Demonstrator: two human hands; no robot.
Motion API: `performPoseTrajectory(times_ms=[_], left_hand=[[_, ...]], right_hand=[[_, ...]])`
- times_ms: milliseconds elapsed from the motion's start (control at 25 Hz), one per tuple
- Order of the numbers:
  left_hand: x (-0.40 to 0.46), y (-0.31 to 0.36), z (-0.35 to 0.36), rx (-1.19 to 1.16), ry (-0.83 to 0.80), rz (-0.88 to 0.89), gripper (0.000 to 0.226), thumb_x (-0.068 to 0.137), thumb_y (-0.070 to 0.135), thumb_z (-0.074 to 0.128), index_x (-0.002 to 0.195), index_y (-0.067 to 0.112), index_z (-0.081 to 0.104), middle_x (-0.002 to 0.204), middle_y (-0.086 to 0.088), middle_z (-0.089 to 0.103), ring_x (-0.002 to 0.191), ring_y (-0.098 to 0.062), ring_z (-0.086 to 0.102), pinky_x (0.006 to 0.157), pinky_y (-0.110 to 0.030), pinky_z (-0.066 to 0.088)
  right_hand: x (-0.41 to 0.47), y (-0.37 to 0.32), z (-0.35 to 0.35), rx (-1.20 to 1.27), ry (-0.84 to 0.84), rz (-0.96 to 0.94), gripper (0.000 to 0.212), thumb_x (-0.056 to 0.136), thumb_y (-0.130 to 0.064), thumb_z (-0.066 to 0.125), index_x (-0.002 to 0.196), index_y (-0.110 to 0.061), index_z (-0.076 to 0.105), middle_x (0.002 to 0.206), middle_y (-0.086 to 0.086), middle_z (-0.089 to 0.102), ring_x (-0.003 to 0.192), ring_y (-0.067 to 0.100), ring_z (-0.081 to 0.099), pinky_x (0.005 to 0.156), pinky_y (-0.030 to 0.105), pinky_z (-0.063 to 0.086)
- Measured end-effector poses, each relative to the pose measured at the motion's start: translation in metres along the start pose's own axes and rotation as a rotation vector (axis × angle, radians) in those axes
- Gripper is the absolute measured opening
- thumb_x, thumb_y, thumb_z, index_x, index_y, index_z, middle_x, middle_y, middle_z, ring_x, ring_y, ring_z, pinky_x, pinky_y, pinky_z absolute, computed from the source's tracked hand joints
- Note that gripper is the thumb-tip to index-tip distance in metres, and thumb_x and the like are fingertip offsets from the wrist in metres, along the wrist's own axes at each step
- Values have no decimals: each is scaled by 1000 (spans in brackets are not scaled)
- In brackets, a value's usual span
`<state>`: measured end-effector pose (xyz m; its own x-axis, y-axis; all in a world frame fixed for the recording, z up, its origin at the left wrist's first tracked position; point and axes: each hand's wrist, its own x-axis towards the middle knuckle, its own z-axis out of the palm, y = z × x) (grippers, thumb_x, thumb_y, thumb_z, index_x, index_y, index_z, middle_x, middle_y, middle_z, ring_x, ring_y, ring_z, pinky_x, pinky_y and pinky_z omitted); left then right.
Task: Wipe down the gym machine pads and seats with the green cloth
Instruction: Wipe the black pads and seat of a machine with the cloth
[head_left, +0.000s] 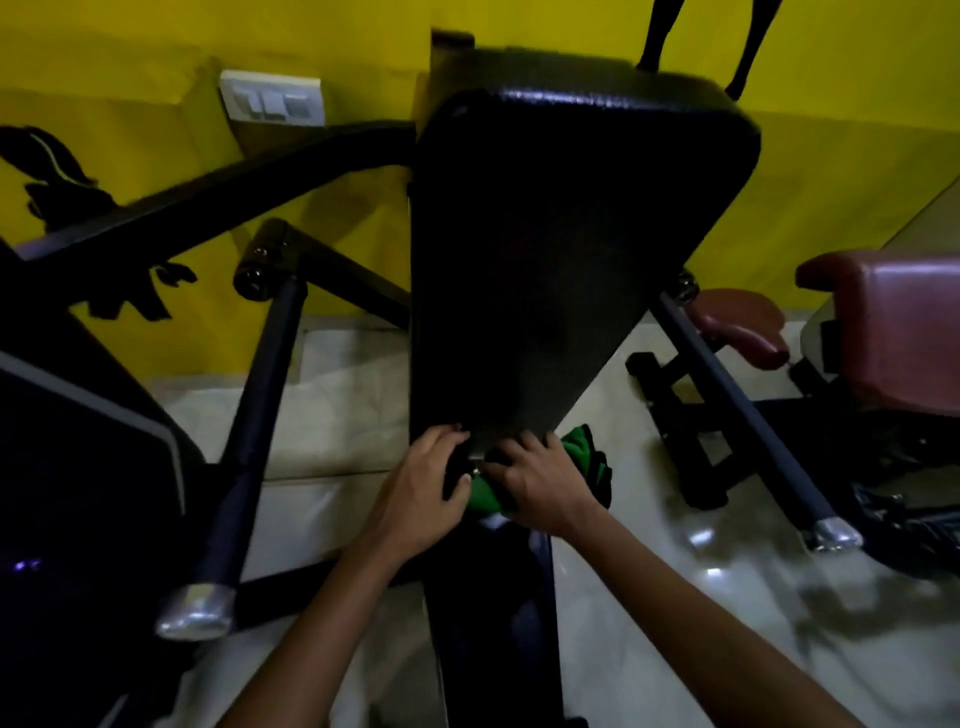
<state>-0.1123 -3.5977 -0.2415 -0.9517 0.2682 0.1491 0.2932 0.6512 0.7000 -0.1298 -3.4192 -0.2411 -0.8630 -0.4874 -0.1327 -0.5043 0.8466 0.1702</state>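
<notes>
Yellow wall fills the back, dimly lit; a white switch plate sits on it at upper left; black figure decals spread along the left side; below, a pale glossy floor catches small bright reflections; far right, a maroon padded bench, perhaps a second machine; everything dim and slightly blurred.

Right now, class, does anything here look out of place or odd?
Only slightly: the green cloth is bunched under the right hand at the black pad's bottom edge, not spread flat. The left hand works beside it. Nothing looks spilled or damaged.
</notes>
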Motion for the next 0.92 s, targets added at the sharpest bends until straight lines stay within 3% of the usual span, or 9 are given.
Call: performPoseTrajectory(times_ms=[200, 320, 440, 560, 720, 840, 920], left_hand=[[-1, -37, 55, 51, -55, -39, 53, 80, 29, 47, 129, 8, 53, 130, -8, 52, 121, -22, 49, 101, -28, 40], [-8, -77, 103, 83, -106, -77, 56, 82, 30, 43, 132, 6, 50, 132, -11, 52, 123, -26, 48, 103, -28, 36], [-28, -124, 145, 173, -189, -109, 67, 87, 43, 27, 139, 3, 41, 143, -16, 42, 133, -30, 38, 108, -27, 29], [-48, -161, 179, 265, -157, -64, 63, 94, 40, 24, 144, 2, 34, 149, -17, 34, 139, -29, 29, 114, -33, 23], [-54, -162, 195, 258, -69, -29, 58, 95, 26, 30, 148, 5, 20, 152, -17, 28, 142, -26, 18, 114, -43, 16], [-52, -163, 196, 245, -66, -33, 58, 95, 25, 29, 148, 4, 21, 153, -16, 26, 143, -26, 16, 116, -44, 15], [-52, -165, 197, 247, -65, -31, 57, 95, 25, 29, 147, 2, 23, 152, -17, 27, 143, -26, 16, 117, -41, 13]], right_hand=[[20, 16, 62, 120, 97, 19, 58, 49, -52, 78, 101, -29, 69, 96, 6, 66, 80, 35, 62, 62, 41, 48], [30, 16, 127, 221, 95, 144, 62, 61, -56, 53, 113, -24, 65, 103, 11, 63, 89, 39, 57, 69, 42, 44], [29, 8, 185, 259, 50, 297, 79, 68, -64, 27, 124, -18, 59, 117, 15, 57, 98, 36, 51, 75, 40, 40], [1, -14, 218, 261, 173, 397, 72, 74, -60, 39, 132, -20, 54, 126, 13, 54, 98, 32, 46, 75, 40, 37], [-66, -53, 230, 224, 256, 325, 76, 72, -59, 47, 140, -23, 47, 136, 12, 50, 104, 32, 44, 77, 41, 31], [-29, -31, 226, 166, 275, 305, 69, 74, -55, 44, 131, -18, 56, 127, 16, 56, 97, 31, 43, 72, 39, 31], [19, -7, 216, 189, 213, 473, 69, 74, -58, 37, 121, -13, 61, 119, 18, 56, 94, 33, 45, 71, 39, 35]])
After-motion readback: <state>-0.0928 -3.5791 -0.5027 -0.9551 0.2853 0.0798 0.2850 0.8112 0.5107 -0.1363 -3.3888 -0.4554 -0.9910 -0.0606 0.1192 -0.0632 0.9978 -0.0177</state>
